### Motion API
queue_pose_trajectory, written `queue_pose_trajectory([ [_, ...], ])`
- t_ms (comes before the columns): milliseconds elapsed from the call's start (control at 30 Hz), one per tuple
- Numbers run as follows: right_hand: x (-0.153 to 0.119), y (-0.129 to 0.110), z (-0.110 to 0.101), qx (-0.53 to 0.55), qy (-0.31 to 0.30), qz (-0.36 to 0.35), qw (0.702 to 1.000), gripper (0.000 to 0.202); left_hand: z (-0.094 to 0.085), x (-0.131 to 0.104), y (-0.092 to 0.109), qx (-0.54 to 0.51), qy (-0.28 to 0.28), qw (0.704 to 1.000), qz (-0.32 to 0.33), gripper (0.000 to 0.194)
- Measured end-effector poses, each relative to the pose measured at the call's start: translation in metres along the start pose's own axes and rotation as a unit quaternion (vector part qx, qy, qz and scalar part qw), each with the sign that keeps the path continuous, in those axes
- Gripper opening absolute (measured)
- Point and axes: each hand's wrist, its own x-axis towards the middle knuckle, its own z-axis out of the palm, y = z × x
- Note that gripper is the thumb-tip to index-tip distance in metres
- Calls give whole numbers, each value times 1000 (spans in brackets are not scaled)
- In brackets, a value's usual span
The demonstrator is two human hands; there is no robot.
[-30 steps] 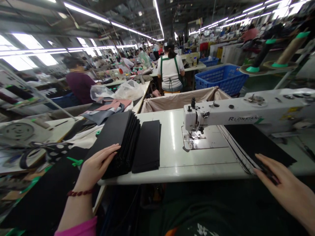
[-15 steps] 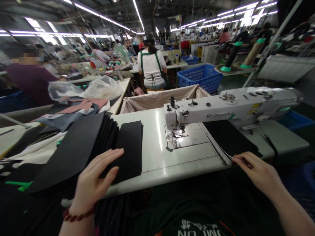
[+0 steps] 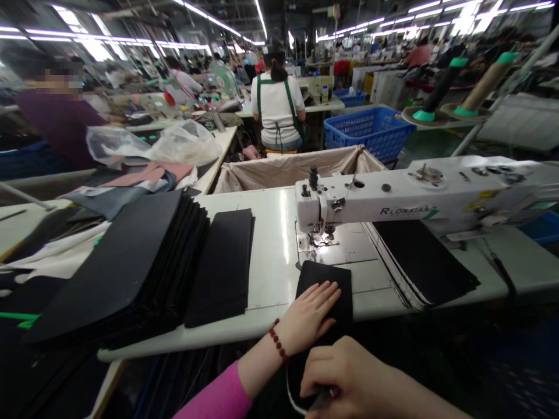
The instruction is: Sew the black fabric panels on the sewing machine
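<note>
A black panel [image 3: 324, 273] lies in front of the needle of a white sewing machine [image 3: 367, 201]; its lower part hangs past the table's front edge. My left hand [image 3: 308, 317] rests flat on this panel, fingers stretched out. Below it, my right hand [image 3: 338, 378] is closed by the panel's lower part, where a thin white edge curves. A small dark object [image 3: 322, 399] shows under its fingers; its kind is unclear. To the left stand a thick pile of black panels [image 3: 113, 250] and a smaller stack [image 3: 222, 262]. Another black stack with white edges [image 3: 419, 262] lies right of the needle.
Behind the table hangs a beige cloth bin [image 3: 262, 174]; a blue basket [image 3: 367, 134] stands beyond it. Thread cones [image 3: 441, 87] stand at upper right. Cloth pieces and plastic bags [image 3: 183, 148] lie at left. A person in a green apron [image 3: 279, 110] sits ahead.
My left hand has moved right, from the left stacks to a black panel before the needle. My right hand has left the right stack and come in towards the middle, low down.
</note>
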Motion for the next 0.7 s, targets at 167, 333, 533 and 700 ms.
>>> queue_pose_trajectory([
  [167,32,64,-40,-69,153,84,982,32,-13,-50,-23,40,36,993,-105,52],
  [333,77,120,-54,-284,130,162,936,47,-24,-54,-28,35,57,985,-158,40],
  [533,57,135,-51,-322,146,191,915,47,-31,-27,-49,49,74,982,-166,51],
  [700,50,138,-49,-340,149,206,905,50,-32,7,-74,66,76,984,-150,52],
])
